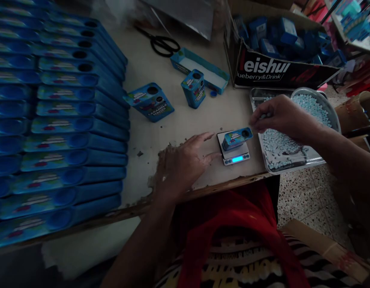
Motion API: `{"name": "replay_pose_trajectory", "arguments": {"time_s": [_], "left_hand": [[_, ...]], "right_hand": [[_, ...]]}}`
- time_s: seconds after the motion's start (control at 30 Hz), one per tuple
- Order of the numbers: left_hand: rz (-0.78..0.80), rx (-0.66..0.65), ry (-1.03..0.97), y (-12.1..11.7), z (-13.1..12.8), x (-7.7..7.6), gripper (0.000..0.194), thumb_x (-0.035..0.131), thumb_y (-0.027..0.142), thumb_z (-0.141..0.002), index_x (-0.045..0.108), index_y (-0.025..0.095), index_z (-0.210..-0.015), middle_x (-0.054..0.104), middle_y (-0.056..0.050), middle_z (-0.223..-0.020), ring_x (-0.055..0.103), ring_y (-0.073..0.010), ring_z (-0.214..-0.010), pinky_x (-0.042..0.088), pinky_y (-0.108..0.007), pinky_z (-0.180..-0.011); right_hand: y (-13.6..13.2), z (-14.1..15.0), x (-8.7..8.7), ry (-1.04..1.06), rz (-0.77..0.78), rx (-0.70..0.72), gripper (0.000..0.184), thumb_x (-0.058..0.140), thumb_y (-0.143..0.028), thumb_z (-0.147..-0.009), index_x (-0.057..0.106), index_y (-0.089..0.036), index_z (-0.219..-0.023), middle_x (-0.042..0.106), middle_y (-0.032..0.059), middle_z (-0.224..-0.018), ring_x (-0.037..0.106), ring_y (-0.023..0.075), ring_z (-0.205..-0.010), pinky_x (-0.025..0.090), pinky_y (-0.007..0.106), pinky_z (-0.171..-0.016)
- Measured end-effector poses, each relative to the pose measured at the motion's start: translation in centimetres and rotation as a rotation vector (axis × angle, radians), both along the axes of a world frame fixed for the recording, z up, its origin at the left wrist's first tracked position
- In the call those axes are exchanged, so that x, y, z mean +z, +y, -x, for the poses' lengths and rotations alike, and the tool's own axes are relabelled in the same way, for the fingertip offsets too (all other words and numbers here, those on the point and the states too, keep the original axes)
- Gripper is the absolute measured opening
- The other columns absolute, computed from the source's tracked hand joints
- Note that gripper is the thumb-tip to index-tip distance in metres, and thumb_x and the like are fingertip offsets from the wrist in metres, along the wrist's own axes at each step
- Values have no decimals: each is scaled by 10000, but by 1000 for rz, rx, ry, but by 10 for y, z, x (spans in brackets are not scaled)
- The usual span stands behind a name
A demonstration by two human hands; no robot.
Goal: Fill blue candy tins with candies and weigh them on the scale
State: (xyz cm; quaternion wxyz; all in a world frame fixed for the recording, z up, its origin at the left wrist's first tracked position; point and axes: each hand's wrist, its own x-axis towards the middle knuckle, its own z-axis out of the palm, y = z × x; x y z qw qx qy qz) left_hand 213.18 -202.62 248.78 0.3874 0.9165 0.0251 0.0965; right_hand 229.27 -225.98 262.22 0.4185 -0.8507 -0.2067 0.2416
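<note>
A small blue tin [237, 138] lies on a little digital scale [234, 155] with a lit display, near the table's front edge. My left hand [181, 162] rests flat on the table just left of the scale, fingers stretched out. My right hand [277, 117] hovers at the tin's right end, above the hole in its top, fingers pinched together; what they hold is too small to name. Under that hand a metal tray [295, 163] holds many small pale blue candies [279, 146].
Rows of stacked blue tins [59, 120] fill the table's left side. Two more tins [150, 102] [193, 88], an open blue box [203, 70] and scissors [161, 42] lie further back. A cardboard carton [275, 70] of blue packs stands at the back right.
</note>
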Motion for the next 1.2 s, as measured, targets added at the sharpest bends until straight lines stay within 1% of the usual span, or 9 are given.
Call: {"name": "replay_pose_trajectory", "arguments": {"time_s": [0.17, 0.33, 0.53, 0.67, 0.8, 0.87, 0.93, 1.07, 1.2], "left_hand": [[52, 56, -29, -18, -9, 5, 642, 944, 348, -872, 625, 360, -1430, 785, -64, -1406, 760, -341, -1293, 631, -525, -1100], [133, 115, -71, -33, -20, -10, 841, 1056, 266, -687, 593, 271, -1389, 753, -103, -1375, 727, -344, -1301, 590, -510, -1117], [171, 186, -67, -46, -27, -21, 847, 1063, 226, -634, 642, 245, -1368, 752, -109, -1362, 717, -342, -1267, 577, -515, -1101], [361, 174, -41, -58, -35, -39, 649, 1027, 283, -692, 708, 237, -1256, 795, -63, -1224, 761, -300, -1158, 600, -452, -1058], [545, 88, -128, -64, -47, -53, 424, 910, 407, -854, 731, 221, -1190, 797, -37, -1088, 782, -244, -1003, 634, -372, -957], [397, 2, -263, -66, -56, -49, 311, 827, 366, -925, 758, 230, -1196, 798, -48, -1104, 765, -250, -1025, 626, -385, -973], [155, -109, -411, -68, -68, -37, 239, 732, 277, -975, 795, 257, -1205, 800, -62, -1137, 738, -267, -1062, 606, -423, -1020], [-178, -233, -616, -82, -91, -10, 322, 600, 210, -1057, 835, 331, -1242, 796, -63, -1219, 700, -279, -1187, 502, -506, -1215], [-274, -319, -720, -98, -106, -10, 310, 613, 219, -1090, 851, 373, -1216, 793, -39, -1217, 683, -266, -1242, 401, -539, -1287]], "right_hand": [[-12, 2, 0, 21, -101, -8, 104, 889, -114, -807, 825, -175, -861, 748, -4, -690, 731, 141, -681, 645, 287, -711], [-12, -4, -14, 57, -200, 41, 176, 959, -154, -753, 824, -147, -865, 772, 16, -728, 756, 164, -687, 670, 317, -730], [-15, -10, -32, 115, -264, 71, 199, 988, -201, -756, 848, -145, -886, 774, 31, -745, 768, 185, -727, 675, 333, -750], [-41, -17, -41, 94, -274, 30, 176, 948, -244, -830, 872, -179, -975, 797, 33, -794, 765, 182, -765, 677, 362, -805], [-87, -18, -64, -84, -66, 17, 123, 918, -203, -797, 895, -255, -907, 850, 31, -900, 805, 247, -934, 653, 468, -997], [-102, -9, -79, -157, -43, -35, 96, 908, -225, -798, 893, -288, -868, 873, 36, -1026, 801, 293, -1120, 587, 531, -1150], [-106, 5, -93, -113, -201, -200, 75, 870, -329, -876, 885, -299, -944, 870, 44, -1134, 773, 289, -1230, 544, 543, -1216], [-86, 27, -112, 378, -692, -561, 325, 685, -557, -1049, 799, -256, -1098, 832, 66, -1118, 776, 216, -1061, 649, 426, -1032], [-68, 31, -120, 761, -943, -682, 412, 540, -588, -1126, 734, -226, -1095, 785, 68, -1037, 740, 198, -919, 675, 341, -860]]}}
